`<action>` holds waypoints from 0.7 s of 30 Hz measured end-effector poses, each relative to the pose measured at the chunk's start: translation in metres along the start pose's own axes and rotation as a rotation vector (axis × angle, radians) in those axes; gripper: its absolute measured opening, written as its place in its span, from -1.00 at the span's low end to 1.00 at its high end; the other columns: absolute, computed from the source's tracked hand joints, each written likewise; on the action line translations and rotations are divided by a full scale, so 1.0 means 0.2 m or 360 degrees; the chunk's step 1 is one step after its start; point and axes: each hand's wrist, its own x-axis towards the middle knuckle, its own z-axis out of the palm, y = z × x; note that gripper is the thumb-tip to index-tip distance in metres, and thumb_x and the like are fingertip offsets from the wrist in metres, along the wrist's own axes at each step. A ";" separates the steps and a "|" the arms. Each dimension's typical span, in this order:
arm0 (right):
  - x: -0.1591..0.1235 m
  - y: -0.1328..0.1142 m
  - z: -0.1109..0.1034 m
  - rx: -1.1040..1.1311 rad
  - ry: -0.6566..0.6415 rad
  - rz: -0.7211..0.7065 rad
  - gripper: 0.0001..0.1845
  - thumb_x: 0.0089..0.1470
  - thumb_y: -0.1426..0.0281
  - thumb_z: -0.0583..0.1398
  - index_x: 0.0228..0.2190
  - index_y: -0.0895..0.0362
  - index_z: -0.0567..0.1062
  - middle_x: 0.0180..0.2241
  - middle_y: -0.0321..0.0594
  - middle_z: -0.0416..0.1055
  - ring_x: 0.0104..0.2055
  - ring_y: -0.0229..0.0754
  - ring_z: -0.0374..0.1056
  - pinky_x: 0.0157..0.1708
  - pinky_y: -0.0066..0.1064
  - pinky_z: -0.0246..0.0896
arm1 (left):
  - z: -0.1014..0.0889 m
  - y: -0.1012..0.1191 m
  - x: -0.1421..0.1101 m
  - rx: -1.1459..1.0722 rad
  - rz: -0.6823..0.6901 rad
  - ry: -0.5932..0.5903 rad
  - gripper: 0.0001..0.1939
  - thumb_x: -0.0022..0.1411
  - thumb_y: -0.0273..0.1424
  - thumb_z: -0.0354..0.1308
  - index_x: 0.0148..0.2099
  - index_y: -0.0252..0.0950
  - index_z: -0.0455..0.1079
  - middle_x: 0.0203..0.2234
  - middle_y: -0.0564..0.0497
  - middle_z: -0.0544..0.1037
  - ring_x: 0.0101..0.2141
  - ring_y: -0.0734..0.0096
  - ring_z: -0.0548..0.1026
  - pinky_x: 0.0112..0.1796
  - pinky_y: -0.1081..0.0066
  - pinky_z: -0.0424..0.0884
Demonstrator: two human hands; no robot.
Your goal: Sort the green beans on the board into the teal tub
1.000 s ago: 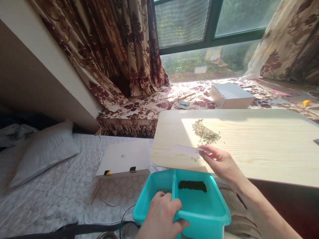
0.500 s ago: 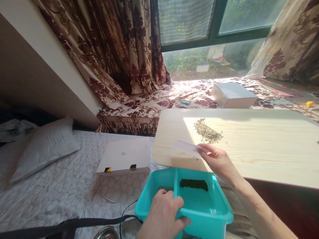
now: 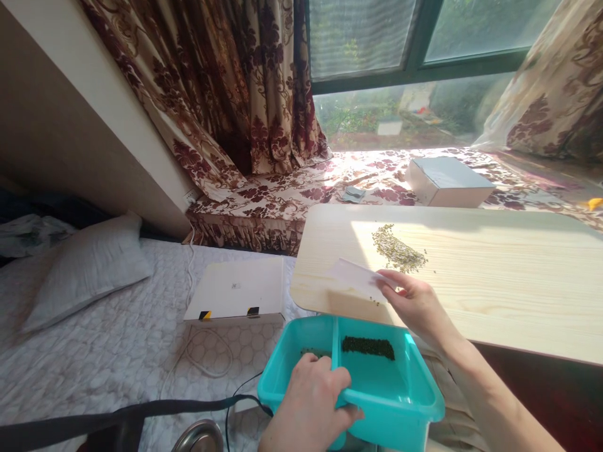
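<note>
Two compartments (image 3: 377, 378) with seeds (image 3: 368, 347) (left hand (image 3: 313, 398) around rim (image 3: 391, 403), right hand (image 3: 414, 304) tight on card (image 3: 355, 276))

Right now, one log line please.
left hand: gripping bin by rim | right hand: holding paper over table | seeds: piled on table | dark grains: in bin's right half

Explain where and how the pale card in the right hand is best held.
Probably pinch the pale card by its right end, from the right, as the right hand does: it is thin and flat, its left end free.
</note>
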 end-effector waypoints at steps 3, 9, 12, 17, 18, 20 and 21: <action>-0.01 0.00 0.00 -0.0025 -0.0002 -0.0008 -0.70 -0.02 0.21 0.18 -0.30 0.02 0.65 -0.49 -0.26 0.60 -0.62 -0.23 0.38 -0.54 -0.39 0.31 | 0.00 -0.01 0.00 -0.0018 0.0005 0.0009 -0.69 0.18 -0.10 0.35 -0.19 -0.22 0.51 -0.24 -0.02 0.52 -0.10 0.10 0.41 -0.06 0.22 0.31; 0.00 0.00 0.01 -0.0063 0.0010 -0.0005 -0.67 -0.02 0.20 0.17 -0.28 0.04 0.64 -0.46 -0.24 0.61 -0.62 -0.24 0.37 -0.52 -0.38 0.32 | 0.00 -0.02 0.00 -0.0012 0.0059 0.0052 -0.67 0.19 -0.07 0.33 -0.25 -0.23 0.49 -0.29 0.00 0.51 -0.15 0.12 0.42 -0.11 0.23 0.32; 0.02 0.00 0.00 -0.0081 0.0017 -0.0015 -0.67 -0.03 0.20 0.17 -0.29 0.05 0.64 -0.44 -0.22 0.61 -0.61 -0.24 0.37 -0.52 -0.37 0.30 | 0.00 -0.01 0.00 0.0004 0.0067 0.0056 -0.68 0.19 -0.07 0.33 -0.26 -0.24 0.49 -0.29 -0.01 0.51 -0.15 0.12 0.42 -0.13 0.24 0.32; 0.00 -0.02 0.00 -0.0069 -0.0037 -0.0052 -0.70 -0.01 0.21 0.16 -0.31 0.03 0.64 -0.45 -0.24 0.61 -0.55 -0.22 0.41 -0.51 -0.39 0.29 | 0.00 -0.02 0.02 0.0010 0.0088 0.0088 -0.69 0.19 -0.07 0.34 -0.25 -0.22 0.49 -0.31 0.00 0.50 -0.16 0.12 0.42 -0.14 0.26 0.31; -0.01 -0.03 0.00 -0.0062 -0.0054 -0.0056 -0.70 0.00 0.22 0.16 -0.31 0.03 0.64 -0.45 -0.24 0.61 -0.55 -0.22 0.41 -0.51 -0.39 0.29 | 0.01 -0.02 0.02 0.0011 0.0093 0.0102 -0.68 0.18 -0.07 0.34 -0.26 -0.22 0.49 -0.31 0.00 0.50 -0.16 0.13 0.42 -0.15 0.26 0.31; -0.03 -0.05 0.01 -0.0048 -0.0104 -0.0059 -0.69 0.02 0.25 0.14 -0.29 0.05 0.64 -0.45 -0.25 0.61 -0.56 -0.23 0.40 -0.52 -0.40 0.30 | 0.02 -0.02 0.03 0.0017 0.0105 0.0123 -0.69 0.18 -0.07 0.34 -0.27 -0.21 0.48 -0.33 0.01 0.50 -0.18 0.13 0.43 -0.15 0.27 0.31; -0.05 -0.06 0.01 -0.0041 -0.0137 -0.0060 -0.69 0.03 0.27 0.13 -0.28 0.07 0.64 -0.45 -0.25 0.60 -0.58 -0.24 0.38 -0.53 -0.41 0.29 | 0.02 -0.02 0.03 0.0023 0.0111 0.0129 -0.70 0.18 -0.08 0.34 -0.27 -0.21 0.48 -0.33 0.01 0.50 -0.18 0.14 0.43 -0.15 0.27 0.31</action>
